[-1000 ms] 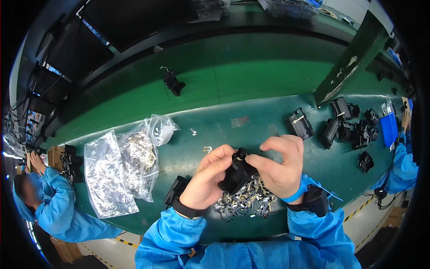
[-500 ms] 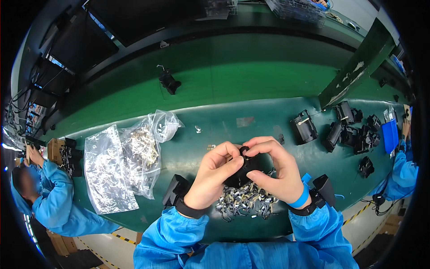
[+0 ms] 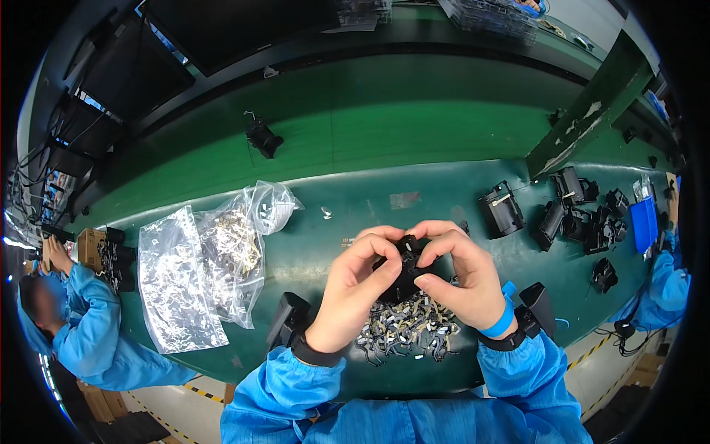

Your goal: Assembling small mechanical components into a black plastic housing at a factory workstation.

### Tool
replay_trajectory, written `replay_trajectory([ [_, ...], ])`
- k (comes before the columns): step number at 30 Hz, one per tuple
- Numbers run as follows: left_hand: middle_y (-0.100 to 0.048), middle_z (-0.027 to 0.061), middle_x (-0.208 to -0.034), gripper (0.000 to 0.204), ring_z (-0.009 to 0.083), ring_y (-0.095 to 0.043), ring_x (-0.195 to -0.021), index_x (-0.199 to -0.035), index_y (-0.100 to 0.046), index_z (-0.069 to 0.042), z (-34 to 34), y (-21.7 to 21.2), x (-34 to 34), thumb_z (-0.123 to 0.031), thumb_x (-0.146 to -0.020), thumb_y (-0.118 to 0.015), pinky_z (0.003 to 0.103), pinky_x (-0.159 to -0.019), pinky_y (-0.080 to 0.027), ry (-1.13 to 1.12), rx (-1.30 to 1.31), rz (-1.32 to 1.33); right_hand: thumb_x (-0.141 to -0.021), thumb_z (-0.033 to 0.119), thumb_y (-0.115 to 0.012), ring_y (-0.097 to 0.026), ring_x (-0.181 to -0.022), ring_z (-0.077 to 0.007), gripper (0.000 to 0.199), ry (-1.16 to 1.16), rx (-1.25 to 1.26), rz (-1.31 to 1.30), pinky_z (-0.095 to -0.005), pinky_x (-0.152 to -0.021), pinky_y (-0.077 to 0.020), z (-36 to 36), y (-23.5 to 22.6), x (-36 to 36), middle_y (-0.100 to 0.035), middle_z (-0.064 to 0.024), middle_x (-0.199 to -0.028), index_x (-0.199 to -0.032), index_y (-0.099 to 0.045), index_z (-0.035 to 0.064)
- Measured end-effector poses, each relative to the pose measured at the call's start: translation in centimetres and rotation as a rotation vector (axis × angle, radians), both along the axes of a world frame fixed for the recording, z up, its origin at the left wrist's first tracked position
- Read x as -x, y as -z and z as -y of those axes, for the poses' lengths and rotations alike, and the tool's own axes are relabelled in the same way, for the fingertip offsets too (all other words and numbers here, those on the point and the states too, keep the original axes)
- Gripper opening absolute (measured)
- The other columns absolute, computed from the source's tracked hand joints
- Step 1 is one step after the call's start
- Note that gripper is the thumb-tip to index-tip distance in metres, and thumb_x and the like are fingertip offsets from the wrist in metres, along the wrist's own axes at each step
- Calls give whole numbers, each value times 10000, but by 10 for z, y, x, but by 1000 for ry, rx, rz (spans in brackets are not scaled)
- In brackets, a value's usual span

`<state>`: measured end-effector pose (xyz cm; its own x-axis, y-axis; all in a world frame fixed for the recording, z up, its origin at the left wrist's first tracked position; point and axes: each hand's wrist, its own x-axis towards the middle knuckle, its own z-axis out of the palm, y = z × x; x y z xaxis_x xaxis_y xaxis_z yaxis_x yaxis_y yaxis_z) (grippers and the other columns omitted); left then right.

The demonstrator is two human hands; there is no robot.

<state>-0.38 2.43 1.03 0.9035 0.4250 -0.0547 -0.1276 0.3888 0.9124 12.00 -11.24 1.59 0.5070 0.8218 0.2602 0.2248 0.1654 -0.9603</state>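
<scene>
The black part (image 3: 406, 284) above the worktop (image 3: 314, 240) is probably light, stiff and slick; take hold by its sides. Your grip pinches it: left hand (image 3: 358, 280) at nine o'clock, right hand (image 3: 471, 287) at three. Wired connectors (image 3: 405, 328) lie at six, clear bags (image 3: 177, 288) at nine.

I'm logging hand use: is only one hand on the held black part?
No, the left hand and right hand both hold the black part.

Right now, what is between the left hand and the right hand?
The head view shows a black part held between the left hand and the right hand, and a pile of small loose parts below it in the picture.
</scene>
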Motion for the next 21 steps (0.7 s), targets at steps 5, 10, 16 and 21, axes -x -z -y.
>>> replay_trajectory([
  [5,-510,91,-1218,71,263,-438,-1254,-877,-614,-50,-6,-5,1,-90,-860,-670,396,-1054,-325,-116,-526,-45,-751,26,-751,-568,-1097,-234,287,-13,10,-54,-361,-967,-434,2,-1,0,-583,-124,-1185,-992,-598,53],
  [10,-529,92,-1186,71,317,-425,-1285,-874,-631,-57,-8,-10,4,-97,-850,-684,426,-1063,-316,-63,-629,-98,-749,20,-749,-570,-1095,-234,293,-28,-1,-34,-361,-966,-436,1,0,-2,-587,-121,-1182,-1000,-602,51],
  [16,-529,97,-1201,106,290,-405,-1296,-864,-628,-40,-8,-12,6,-139,-867,-666,430,-1104,-259,8,-274,-121,-745,15,-749,-573,-1102,-246,262,-62,13,-5,-360,-963,-441,1,-1,-3,-591,-125,-1187,-966,-612,50],
  [21,-564,104,-1202,68,337,-437,-1285,-830,-672,-68,-4,-19,4,-72,-783,-722,459,-1100,-276,-230,-840,-160,-748,11,-747,-579,-1099,-254,242,-32,33,54,-361,-957,-447,2,-3,-2,-592,-129,-1199,-948,-615,49],
])
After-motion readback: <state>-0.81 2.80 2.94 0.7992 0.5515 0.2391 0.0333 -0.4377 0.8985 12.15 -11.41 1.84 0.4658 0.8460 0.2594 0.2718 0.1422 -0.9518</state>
